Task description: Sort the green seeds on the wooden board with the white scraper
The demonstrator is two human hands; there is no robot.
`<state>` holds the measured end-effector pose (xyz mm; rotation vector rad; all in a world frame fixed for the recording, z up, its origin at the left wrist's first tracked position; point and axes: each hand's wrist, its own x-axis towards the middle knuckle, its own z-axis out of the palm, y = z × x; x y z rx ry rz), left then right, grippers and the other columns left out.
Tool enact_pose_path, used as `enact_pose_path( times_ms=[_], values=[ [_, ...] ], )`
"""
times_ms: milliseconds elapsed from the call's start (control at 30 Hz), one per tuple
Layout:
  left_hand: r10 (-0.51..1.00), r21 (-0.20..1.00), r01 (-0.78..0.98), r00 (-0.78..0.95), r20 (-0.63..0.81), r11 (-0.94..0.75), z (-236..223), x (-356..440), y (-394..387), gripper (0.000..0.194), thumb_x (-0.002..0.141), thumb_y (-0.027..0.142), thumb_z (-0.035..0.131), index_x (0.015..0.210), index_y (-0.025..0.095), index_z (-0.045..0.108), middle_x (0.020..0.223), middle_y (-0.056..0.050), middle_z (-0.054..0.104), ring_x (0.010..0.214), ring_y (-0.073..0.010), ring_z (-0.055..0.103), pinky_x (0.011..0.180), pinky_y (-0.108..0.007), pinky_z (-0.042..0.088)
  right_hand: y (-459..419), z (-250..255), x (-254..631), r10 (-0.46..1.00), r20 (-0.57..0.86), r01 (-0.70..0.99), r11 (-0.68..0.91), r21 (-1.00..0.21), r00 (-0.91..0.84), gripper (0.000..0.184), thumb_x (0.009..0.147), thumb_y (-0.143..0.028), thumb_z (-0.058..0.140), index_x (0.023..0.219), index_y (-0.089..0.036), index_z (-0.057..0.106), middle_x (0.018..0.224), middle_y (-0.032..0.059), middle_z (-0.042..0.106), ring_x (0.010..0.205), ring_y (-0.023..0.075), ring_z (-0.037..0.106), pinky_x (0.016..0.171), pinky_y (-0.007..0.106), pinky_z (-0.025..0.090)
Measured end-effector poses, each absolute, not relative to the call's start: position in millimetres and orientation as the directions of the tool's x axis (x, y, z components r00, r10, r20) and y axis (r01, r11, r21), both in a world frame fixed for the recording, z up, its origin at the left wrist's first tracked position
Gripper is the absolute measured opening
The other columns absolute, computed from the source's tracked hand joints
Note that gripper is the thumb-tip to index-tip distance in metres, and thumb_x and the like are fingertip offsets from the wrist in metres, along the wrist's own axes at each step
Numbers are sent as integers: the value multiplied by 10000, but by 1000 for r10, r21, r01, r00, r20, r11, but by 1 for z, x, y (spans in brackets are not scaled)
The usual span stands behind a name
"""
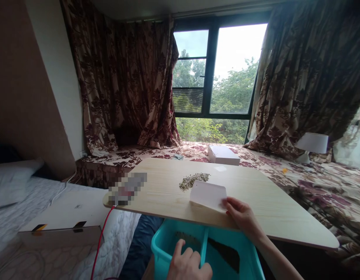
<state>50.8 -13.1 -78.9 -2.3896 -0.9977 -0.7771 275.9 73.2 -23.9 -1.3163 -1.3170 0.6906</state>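
My right hand (240,214) pinches the right end of a thin white card (208,194), whose lower edge stands on the wooden tabletop. Just behind the card lies a spread pile of small greenish-brown grains (194,180). Below the table's near edge is a teal two-compartment container (156,249). Its left compartment shows a few grains, and a dark layer of grains (225,252) covers part of the right one. My left hand (189,261) is closed at the container's near side by the divider, fingers curled; its palm side is hidden.
The pale wooden table (270,202) has a blurred-out object (127,188) at its left end, with a red cable (100,245) hanging down. Behind stand a white box (223,154) and a lamp (312,146). A larger white box (63,217) lies on the bed at left.
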Motion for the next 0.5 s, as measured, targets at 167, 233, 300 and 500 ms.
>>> enact_pose_path(
  times_ms=[167, 233, 300, 500],
  values=[
    [509, -165, 738, 592, 625, -655, -81, 50, -10, 195, 838, 167, 612, 666, 241, 559, 584, 43, 535, 580, -149, 484, 896, -365, 314, 51, -21, 269, 956, 236, 253, 188, -949, 176, 346, 599, -486, 702, 722, -169, 760, 664, 53, 713, 503, 143, 571, 465, 244, 495],
    [511, -164, 730, 602, 613, -663, -84, 50, -8, 188, 843, 178, 608, 668, 237, 572, 586, 40, 538, 583, -148, 487, 897, -370, 314, 44, -18, 266, 965, 225, 240, 188, -952, 136, 356, 587, -502, 714, 701, -168, 757, 633, 48, 698, 498, 142, 565, 467, 248, 501],
    [510, -165, 720, 616, 600, -674, -87, 50, -5, 180, 844, 194, 610, 670, 233, 585, 587, 38, 542, 584, -146, 488, 890, -372, 320, 41, -13, 265, 969, 229, 251, 202, -947, 86, 351, 586, -509, 720, 672, -170, 751, 603, 44, 684, 496, 145, 565, 472, 254, 507],
    [522, -162, 722, 617, 589, -672, -91, 48, -6, 182, 848, 224, 631, 669, 231, 596, 585, 37, 544, 588, -146, 495, 894, -375, 317, 59, 1, 273, 910, 343, 260, 282, -923, 231, 310, 591, -462, 701, 701, -176, 749, 645, 58, 715, 509, 155, 582, 511, 281, 526]
  ],
)
